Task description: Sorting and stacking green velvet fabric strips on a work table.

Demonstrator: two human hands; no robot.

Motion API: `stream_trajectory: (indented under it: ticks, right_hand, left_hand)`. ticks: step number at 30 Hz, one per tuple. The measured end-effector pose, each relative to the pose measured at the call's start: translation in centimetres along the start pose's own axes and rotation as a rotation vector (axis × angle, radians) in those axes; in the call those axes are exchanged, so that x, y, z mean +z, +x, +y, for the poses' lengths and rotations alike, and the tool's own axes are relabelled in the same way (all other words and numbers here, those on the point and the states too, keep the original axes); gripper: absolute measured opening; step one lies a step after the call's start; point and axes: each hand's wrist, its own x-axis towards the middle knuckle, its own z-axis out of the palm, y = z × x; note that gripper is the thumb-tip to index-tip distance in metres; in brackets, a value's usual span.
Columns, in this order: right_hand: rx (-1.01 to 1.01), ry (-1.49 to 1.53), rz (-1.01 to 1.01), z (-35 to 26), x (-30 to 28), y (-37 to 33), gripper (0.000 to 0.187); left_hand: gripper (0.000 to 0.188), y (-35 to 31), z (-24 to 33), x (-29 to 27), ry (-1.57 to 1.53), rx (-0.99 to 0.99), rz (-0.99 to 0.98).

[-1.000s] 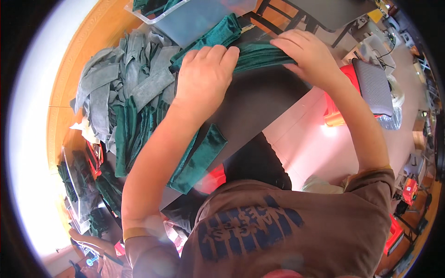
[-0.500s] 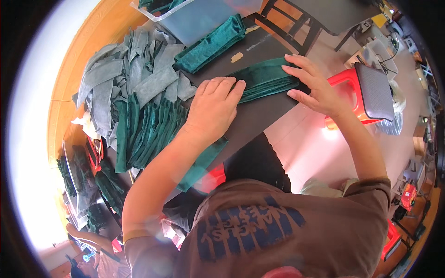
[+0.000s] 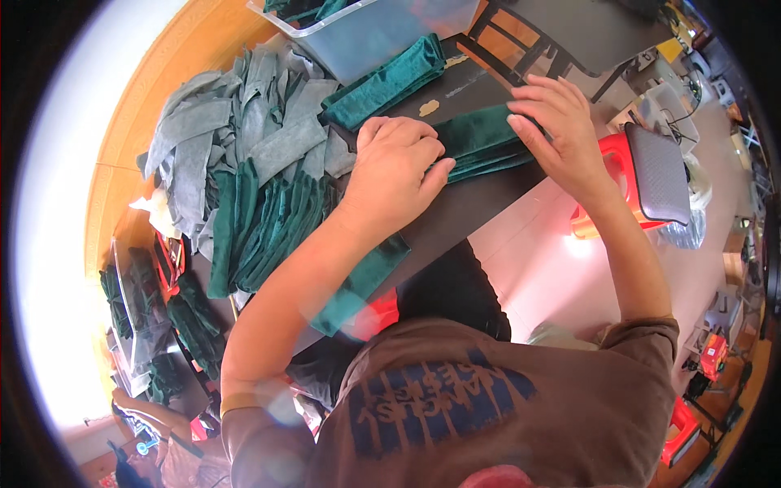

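A layered stack of green velvet strips [image 3: 482, 140] lies on the dark table in front of me. My left hand [image 3: 399, 169] bends its fingers over the stack's left end, the thumb lying along its near side. At the right end is my right hand [image 3: 561, 130], fingers stretched out and apart, the fingertips beside or just touching the top strip. Beyond my left hand rests a folded bundle of green velvet [image 3: 386, 81]. Left of my left forearm, a row of overlapping green velvet strips [image 3: 281, 224] lies on the table, and one strip [image 3: 362, 285] hangs toward my lap.
Grey fabric strips [image 3: 272, 134] are heaped at the left. A clear plastic bin [image 3: 382, 37] with green cloth stands at the back. A red stool [image 3: 622, 167] with a dark seat is on the right. Another person's arm [image 3: 154, 415] shows at lower left.
The view has shifted slightly. My right hand has tilted upward at the stack's right end, its thumb now higher. My left thumb has come apart from the fingers over the left end.
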Motion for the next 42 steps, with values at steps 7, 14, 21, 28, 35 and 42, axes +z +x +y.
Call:
stream_trajectory:
  ticks: [7, 14, 21, 28, 35, 42]
  right_hand:
    - [-0.091, -0.035, -0.077, -2.1, 2.8, -0.2, 0.038]
    - [-0.035, -0.100, -0.204, -2.7, 2.1, 0.5, 0.049]
    - [-0.084, -0.094, -0.177, -4.1, 1.6, 2.0, 0.049]
    - [-0.100, 0.023, -0.175, -6.4, 1.2, 1.7, 0.050]
    - [-0.072, 0.095, -0.215, -5.4, 3.0, 0.4, 0.043]
    - [-0.104, 0.065, -0.059, -4.1, 2.5, 2.2, 0.042]
  left_hand:
    - [0.014, -0.5, 0.1, 0.6, -0.043, -0.006, 0.026]
    - [0.023, -2.6, 1.7, -1.6, -0.006, -0.001, 0.010]
    - [0.021, -0.1, -3.1, -4.2, 0.029, -0.002, 0.132]
    - [0.038, 2.7, -8.7, 0.3, 0.297, -0.109, 0.079]
    - [0.045, 3.5, -10.0, 1.3, 0.396, -0.098, -0.095]
    - [0.044, 4.0, -10.5, 0.8, 0.389, -0.040, -0.088]
